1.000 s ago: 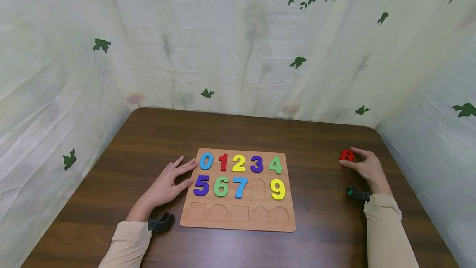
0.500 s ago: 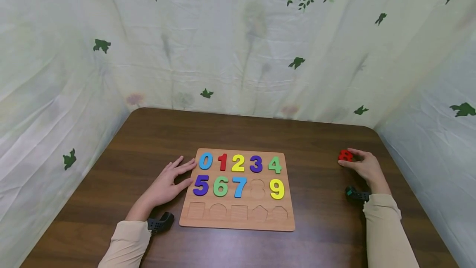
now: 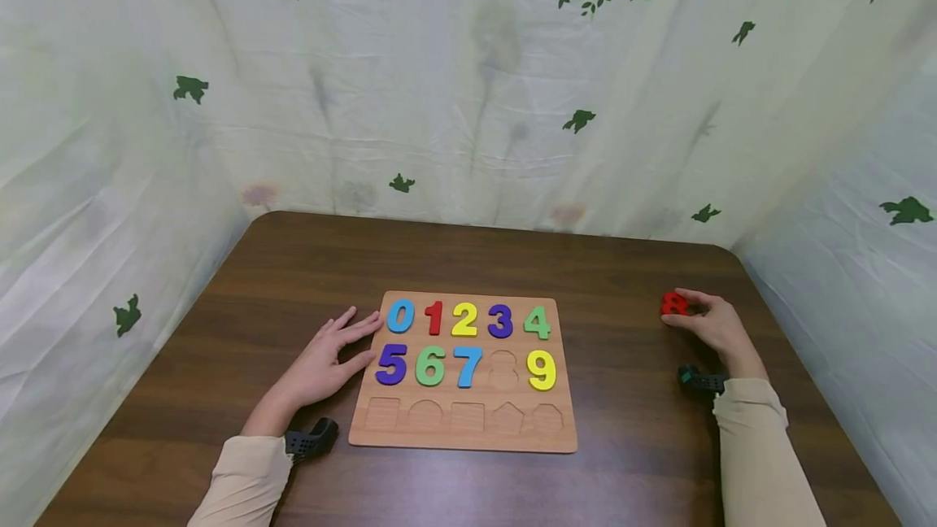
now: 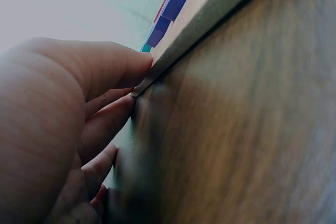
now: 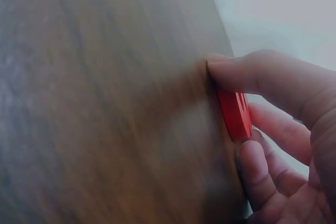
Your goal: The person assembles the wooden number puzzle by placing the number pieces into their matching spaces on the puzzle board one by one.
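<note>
A wooden number puzzle board (image 3: 461, 439) lies on the table, with bright digits such as the blue 0 (image 3: 400, 316), purple 5 (image 3: 391, 364) and yellow 9 (image 3: 542, 370) in its upper two rows. An 8-shaped recess (image 3: 503, 370) sits between the blue 7 (image 3: 467, 367) and the 9. Along the board's left edge rests my left hand (image 3: 319, 363), fingers extended and spread; the left wrist view has the thumb (image 4: 118, 64) against the edge. Far to the right, my right hand (image 3: 720, 330) holds a red number 8 (image 3: 674, 304) between thumb and fingers, low over the tabletop (image 5: 121, 129).
Outlined shape recesses (image 3: 466, 415) run along the board's bottom row. The brown table (image 3: 615, 283) has rounded far corners, and a pale curtain (image 3: 439, 104) with leaf prints hangs around it. Black bands with cameras (image 3: 313, 439) sit on both wrists.
The head view has shifted slightly, moving everything a little leftward in the picture. Both hands keep the same pose, the right one holding the red number 8 throughout.
</note>
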A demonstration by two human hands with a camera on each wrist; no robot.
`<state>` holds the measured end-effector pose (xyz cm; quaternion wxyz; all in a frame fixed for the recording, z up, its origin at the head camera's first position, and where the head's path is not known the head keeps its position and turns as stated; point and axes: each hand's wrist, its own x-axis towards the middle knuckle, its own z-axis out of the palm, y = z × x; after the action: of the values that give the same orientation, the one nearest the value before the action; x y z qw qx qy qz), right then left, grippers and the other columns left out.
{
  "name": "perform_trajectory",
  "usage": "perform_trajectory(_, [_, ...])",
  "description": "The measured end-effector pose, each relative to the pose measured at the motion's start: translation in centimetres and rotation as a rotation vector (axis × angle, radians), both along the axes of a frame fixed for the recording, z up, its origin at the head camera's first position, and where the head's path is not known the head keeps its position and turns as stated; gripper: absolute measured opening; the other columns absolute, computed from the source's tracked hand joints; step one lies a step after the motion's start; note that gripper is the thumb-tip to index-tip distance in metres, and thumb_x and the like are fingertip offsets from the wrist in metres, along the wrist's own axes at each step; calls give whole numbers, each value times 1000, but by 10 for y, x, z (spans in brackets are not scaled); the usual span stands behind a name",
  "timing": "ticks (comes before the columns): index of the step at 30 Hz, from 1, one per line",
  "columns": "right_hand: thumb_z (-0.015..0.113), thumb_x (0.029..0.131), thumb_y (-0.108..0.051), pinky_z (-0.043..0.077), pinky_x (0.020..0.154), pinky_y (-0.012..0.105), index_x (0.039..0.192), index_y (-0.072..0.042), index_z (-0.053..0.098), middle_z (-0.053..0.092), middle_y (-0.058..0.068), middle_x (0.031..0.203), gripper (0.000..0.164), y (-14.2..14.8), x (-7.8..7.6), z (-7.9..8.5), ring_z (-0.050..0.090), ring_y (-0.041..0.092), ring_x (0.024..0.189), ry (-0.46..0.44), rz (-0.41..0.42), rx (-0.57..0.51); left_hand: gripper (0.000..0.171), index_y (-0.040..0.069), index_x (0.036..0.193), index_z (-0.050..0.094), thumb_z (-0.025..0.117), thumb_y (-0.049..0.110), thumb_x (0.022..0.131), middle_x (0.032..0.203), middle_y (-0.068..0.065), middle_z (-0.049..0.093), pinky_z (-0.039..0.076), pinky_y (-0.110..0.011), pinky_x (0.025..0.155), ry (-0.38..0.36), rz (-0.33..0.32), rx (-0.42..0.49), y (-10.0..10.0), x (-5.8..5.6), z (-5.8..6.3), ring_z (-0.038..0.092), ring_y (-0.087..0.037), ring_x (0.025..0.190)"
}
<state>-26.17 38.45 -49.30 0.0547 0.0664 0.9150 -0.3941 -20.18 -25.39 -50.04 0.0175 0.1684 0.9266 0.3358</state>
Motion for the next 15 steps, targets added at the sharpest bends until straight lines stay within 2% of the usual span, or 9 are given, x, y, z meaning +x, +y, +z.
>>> perform_trajectory(3, [79, 99, -39, 48, 105, 57, 161, 3, 44, 42, 39, 161, 83, -2, -1, -1, 49, 50, 134, 16, 9, 17, 58, 14, 157, 58, 73, 28, 103, 166, -16, 50, 11, -76, 129, -5, 5, -3, -1, 0, 0, 21, -51, 163])
perform_trajectory(5, [79, 98, -41, 49, 99, 51, 159, 3, 46, 46, 38, 158, 82, -3, -1, -2, 52, 48, 129, 34, 13, 46, 58, 14, 157, 57, 73, 28, 103, 166, -16, 50, 11, -76, 129, -5, 2, -6, -1, 0, 0, 21, -51, 163])
perform_trajectory(10, [80, 97, -45, 48, 81, 33, 153, 3, 54, 56, 35, 146, 78, -8, 0, -3, 60, 35, 103, 97, 23, 118, 58, 15, 157, 58, 73, 29, 103, 166, -15, 50, 12, -76, 129, -4, 0, -10, -2, -2, -2, 22, -51, 163])
perform_trajectory(15, [82, 95, -47, 49, 75, 30, 151, 1, 58, 59, 31, 135, 77, -15, 1, -1, 61, 25, 85, 118, 39, 138, 58, 15, 157, 58, 72, 29, 103, 166, -15, 50, 12, -76, 129, -1, -3, -8, -2, -1, -2, 22, -51, 163])
